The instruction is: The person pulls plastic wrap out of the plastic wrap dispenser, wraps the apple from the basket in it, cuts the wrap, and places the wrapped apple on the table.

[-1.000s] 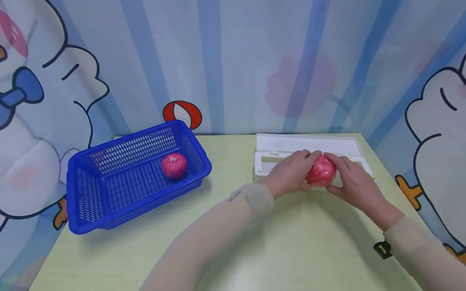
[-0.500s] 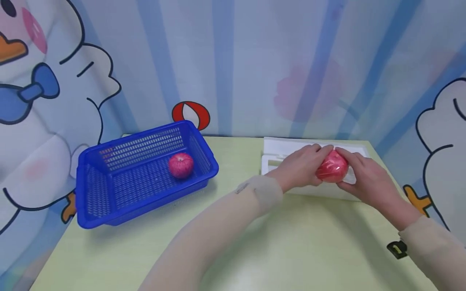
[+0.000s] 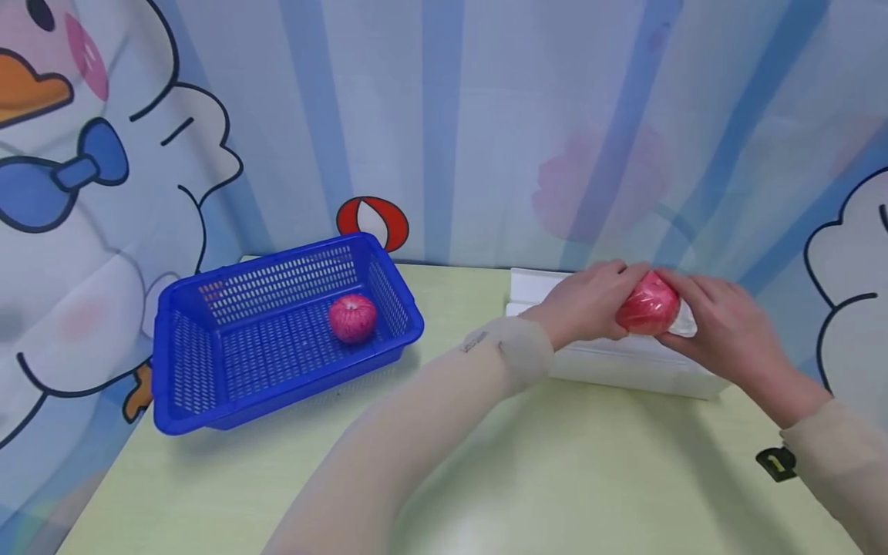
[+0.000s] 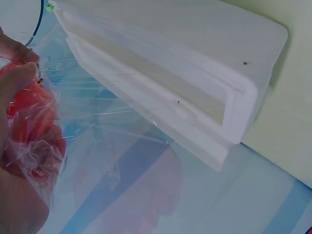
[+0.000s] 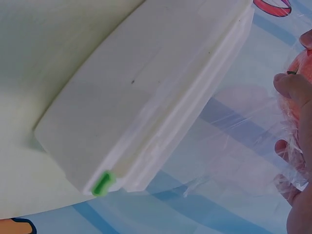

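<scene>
A red apple (image 3: 648,304) wrapped in clear film is held up between my two hands, over the white cling film dispenser (image 3: 631,362). My left hand (image 3: 586,301) grips its left side, and my right hand (image 3: 731,327) grips the right side with thumb and fingers. In the left wrist view, a sheet of cling film (image 4: 97,102) stretches from the apple toward the slot of the dispenser. The dispenser's lid stands folded back, and a green piece (image 5: 103,184) sits at one end. Both hands partly hide the dispenser in the head view.
To the left stands a blue plastic basket (image 3: 291,391) with one red apple (image 3: 352,318) inside. A patterned curtain (image 3: 479,139) hangs behind the pale table (image 3: 569,462). A small black tag (image 3: 775,464) shows near the right cuff.
Both hands have moved the wrapped apple up and away over the dispenser. The dispenser's right end has swung nearer, showing more of its front. The head view has shifted slightly left.
</scene>
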`<move>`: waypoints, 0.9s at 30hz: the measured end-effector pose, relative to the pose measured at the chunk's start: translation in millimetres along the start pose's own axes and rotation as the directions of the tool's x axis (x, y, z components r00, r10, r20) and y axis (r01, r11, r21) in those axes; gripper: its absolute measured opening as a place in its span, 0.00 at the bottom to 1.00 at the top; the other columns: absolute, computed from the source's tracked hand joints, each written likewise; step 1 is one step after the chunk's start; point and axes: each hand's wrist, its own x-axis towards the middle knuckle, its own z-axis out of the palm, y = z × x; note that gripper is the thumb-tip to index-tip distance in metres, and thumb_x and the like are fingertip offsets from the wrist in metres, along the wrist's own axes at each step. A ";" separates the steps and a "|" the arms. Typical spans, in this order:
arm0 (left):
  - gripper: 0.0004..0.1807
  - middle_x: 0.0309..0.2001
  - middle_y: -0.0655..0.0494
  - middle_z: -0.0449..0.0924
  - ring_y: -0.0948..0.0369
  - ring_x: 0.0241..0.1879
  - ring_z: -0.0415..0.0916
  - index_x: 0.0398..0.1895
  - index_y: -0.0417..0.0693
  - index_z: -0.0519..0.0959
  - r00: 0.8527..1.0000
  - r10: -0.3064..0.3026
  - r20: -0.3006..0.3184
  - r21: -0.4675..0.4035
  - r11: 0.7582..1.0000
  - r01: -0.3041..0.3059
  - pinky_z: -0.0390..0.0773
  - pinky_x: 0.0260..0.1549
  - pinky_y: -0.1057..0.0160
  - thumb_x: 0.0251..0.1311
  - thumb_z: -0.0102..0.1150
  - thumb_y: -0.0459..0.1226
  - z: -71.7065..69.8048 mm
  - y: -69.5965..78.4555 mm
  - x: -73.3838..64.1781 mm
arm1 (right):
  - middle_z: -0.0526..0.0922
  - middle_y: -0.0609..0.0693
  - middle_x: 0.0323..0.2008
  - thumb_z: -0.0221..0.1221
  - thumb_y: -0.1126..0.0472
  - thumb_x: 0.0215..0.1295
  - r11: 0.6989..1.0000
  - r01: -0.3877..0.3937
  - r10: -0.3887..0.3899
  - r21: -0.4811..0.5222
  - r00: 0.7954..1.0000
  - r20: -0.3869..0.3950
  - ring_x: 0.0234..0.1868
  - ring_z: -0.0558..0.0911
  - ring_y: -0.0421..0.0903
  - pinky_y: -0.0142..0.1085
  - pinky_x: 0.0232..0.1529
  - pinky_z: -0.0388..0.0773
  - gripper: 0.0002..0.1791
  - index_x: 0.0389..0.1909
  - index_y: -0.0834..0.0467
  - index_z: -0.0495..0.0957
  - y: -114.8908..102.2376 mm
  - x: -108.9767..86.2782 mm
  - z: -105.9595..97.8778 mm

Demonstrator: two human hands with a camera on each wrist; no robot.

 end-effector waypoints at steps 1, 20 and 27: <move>0.51 0.66 0.58 0.74 0.64 0.63 0.73 0.82 0.56 0.58 1.000 -0.004 0.004 -0.005 1.000 0.004 0.78 0.58 0.70 0.61 0.78 0.49 -1.9 -0.1 0.5 | 0.83 0.68 0.51 0.91 0.64 0.26 1.000 -0.002 0.002 -0.002 1.000 0.000 0.46 0.84 0.69 0.68 0.48 0.81 0.63 0.71 0.63 0.71 0.6 1.3 -0.9; 0.51 0.67 0.61 0.74 0.66 0.63 0.72 0.81 0.57 0.60 1.000 0.009 0.013 -0.029 1.000 -0.008 0.77 0.57 0.73 0.59 0.80 0.49 -31.3 -0.4 14.4 | 0.83 0.69 0.53 0.90 0.65 0.27 0.999 -0.024 0.025 -0.030 1.000 0.013 0.49 0.84 0.70 0.70 0.53 0.79 0.63 0.72 0.62 0.70 8.3 21.7 -24.2; 0.52 0.68 0.60 0.73 0.65 0.65 0.72 0.82 0.56 0.58 1.000 0.020 0.009 -0.007 1.000 -0.020 0.76 0.59 0.72 0.60 0.79 0.50 -43.3 -1.3 18.5 | 0.83 0.71 0.52 0.90 0.64 0.27 0.998 -0.029 0.030 -0.060 0.999 0.013 0.49 0.83 0.71 0.70 0.53 0.78 0.63 0.72 0.65 0.70 11.2 30.9 -30.8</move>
